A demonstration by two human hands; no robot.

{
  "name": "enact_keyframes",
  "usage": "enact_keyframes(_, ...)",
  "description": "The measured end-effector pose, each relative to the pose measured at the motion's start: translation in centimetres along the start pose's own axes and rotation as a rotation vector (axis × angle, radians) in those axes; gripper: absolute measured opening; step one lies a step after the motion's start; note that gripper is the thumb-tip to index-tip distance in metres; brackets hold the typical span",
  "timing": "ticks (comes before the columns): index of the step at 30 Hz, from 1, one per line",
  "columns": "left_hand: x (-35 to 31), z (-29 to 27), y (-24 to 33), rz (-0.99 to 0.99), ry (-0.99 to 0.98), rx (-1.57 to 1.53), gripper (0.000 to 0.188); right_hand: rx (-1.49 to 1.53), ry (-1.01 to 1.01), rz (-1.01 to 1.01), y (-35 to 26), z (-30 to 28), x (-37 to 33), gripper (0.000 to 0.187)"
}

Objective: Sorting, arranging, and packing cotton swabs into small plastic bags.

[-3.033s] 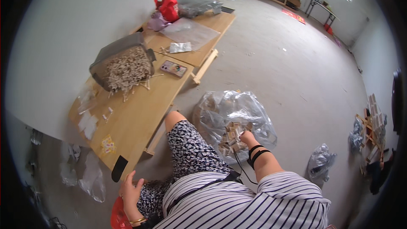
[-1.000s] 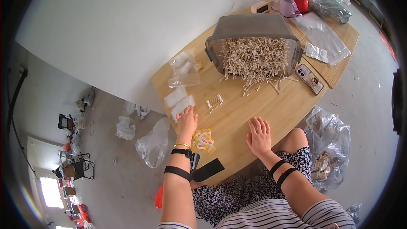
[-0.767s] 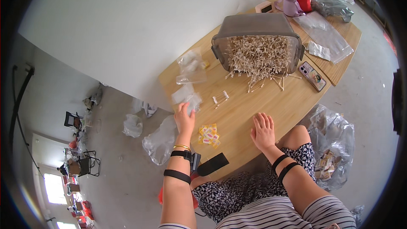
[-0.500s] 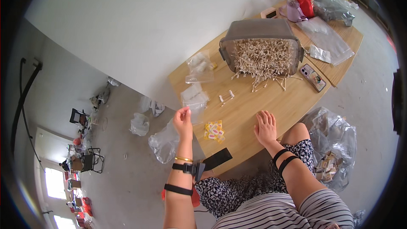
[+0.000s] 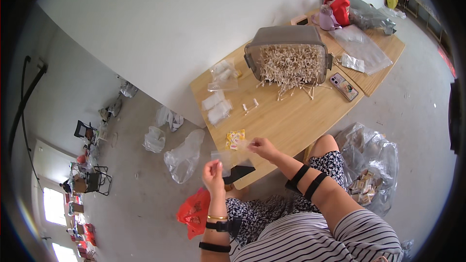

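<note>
My left hand (image 5: pixel 213 175) is closed, its fingertips pinching a small clear plastic bag (image 5: pixel 223 161) above the near left corner of the table. My right hand (image 5: pixel 263 148) is also closed. Thin see-through film, seemingly plastic bag too, shows at its fingertips; whether both hands hold one bag or two I cannot tell. Just beyond the fingers lies a cluster of yellow and white cards or stickers (image 5: pixel 235 138). Farther back are a few cotton swabs (image 5: pixel 250 107) and stacks of clear bags (image 5: pixel 217 108).
A grey bin (image 5: pixel 286 34) on its side spills many cotton swabs (image 5: pixel 291 68) onto the table (image 5: pixel 286 121). A phone (image 5: pixel 343 86) lies right of it. Filled bags (image 5: pixel 224 75) sit at the left edge. On the floor stand a large clear sack (image 5: pixel 374 150) and a red bag (image 5: pixel 194 213).
My left hand has drawn back toward me from the bag stacks with a clear bag. My right hand has lifted off the table and moved left, closing near the left hand.
</note>
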State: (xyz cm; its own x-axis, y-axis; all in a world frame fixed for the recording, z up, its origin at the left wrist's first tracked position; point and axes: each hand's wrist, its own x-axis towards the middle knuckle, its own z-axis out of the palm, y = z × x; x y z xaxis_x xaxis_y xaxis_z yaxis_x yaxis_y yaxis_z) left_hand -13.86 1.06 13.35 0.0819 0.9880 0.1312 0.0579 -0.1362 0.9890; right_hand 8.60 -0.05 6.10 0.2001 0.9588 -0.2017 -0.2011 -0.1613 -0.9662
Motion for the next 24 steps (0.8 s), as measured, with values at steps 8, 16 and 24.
enact_keyframes(8,-5.3,-6.7,-1.1,-0.099,-0.073,0.221,0.02,0.011,0.271,0.026,-0.5,3.6,7.5,0.025)
enact_keyframes(16,-6.0,-5.4,0.3,-0.063,-0.067,0.149,0.018,-0.377,-0.008,0.052,0.3,2.7,5.6,0.039)
enact_keyframes(24,-7.1,-2.4,2.4,0.007,-0.217,0.341,0.007,-0.192,-0.615,0.027,-3.0,3.4,-5.4,0.027)
